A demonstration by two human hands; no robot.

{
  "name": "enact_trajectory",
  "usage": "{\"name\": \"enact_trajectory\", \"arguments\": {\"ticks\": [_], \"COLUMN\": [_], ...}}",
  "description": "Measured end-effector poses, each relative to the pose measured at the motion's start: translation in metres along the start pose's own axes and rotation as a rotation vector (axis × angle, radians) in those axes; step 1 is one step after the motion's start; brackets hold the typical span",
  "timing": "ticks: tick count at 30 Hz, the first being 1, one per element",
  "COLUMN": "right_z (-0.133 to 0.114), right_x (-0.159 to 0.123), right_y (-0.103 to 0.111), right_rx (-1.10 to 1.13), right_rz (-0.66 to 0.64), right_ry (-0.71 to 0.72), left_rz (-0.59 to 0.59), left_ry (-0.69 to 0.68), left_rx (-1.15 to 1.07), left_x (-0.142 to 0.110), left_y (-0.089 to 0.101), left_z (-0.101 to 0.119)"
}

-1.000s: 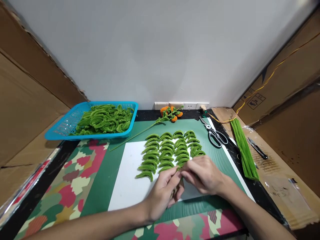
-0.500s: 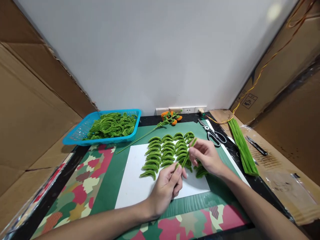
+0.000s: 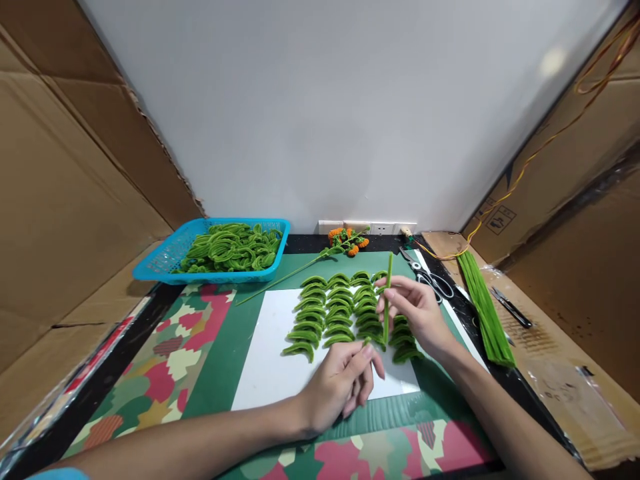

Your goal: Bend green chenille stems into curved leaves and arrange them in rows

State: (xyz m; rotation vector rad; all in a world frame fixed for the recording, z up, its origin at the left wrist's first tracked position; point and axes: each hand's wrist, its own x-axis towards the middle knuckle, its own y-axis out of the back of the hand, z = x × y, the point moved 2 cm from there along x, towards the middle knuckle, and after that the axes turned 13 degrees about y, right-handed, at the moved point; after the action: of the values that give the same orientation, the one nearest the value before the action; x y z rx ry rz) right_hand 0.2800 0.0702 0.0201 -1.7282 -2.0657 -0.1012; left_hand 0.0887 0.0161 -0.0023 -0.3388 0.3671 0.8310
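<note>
My right hand [image 3: 417, 312] holds a fuzzy green pipe cleaner [image 3: 389, 283] nearly upright between thumb and fingers. Below and to its left, my left hand [image 3: 345, 381] pinches a short green fuzzy end between thumb and forefinger. Whether that end belongs to the same pipe cleaner, I cannot tell. Both hands are over the near right part of a white sheet [image 3: 265, 360]. Curved green leaf-shaped pieces [image 3: 339, 311] lie there in several columns, the right-hand ones partly hidden by my right hand.
A blue basket [image 3: 150, 270] of green pieces stands back left. An orange-flowered stem [image 3: 320, 257] lies behind the sheet. Scissors [image 3: 425, 277], a bundle of green pipe cleaners [image 3: 485, 310] and a dark-handled cutter [image 3: 513, 308] are on the right. Cardboard walls flank both sides.
The pipe cleaner in my right hand has gone from slanted to nearly upright. My hands have drawn slightly apart, and the view has shifted a little.
</note>
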Motion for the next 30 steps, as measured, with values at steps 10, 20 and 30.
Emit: {"name": "enact_trajectory", "arguments": {"ticks": [10,20,30], "right_z": [-0.004,-0.004,-0.01], "right_x": [0.011,0.005,-0.005], "right_y": [0.041,0.031,-0.002], "right_rx": [-0.09,-0.003,-0.035], "right_rz": [0.182,0.118,0.085], "right_ry": [0.042,-0.029,0.088], "left_rz": [-0.147,0.04,-0.02], "left_ry": [-0.536,-0.487,-0.112], "left_rx": [0.884,0.502,-0.212], "left_x": [-0.012,-0.007,0.009], "left_y": [-0.005,0.008,0.006], "left_z": [0.013,0.025,0.016]}}
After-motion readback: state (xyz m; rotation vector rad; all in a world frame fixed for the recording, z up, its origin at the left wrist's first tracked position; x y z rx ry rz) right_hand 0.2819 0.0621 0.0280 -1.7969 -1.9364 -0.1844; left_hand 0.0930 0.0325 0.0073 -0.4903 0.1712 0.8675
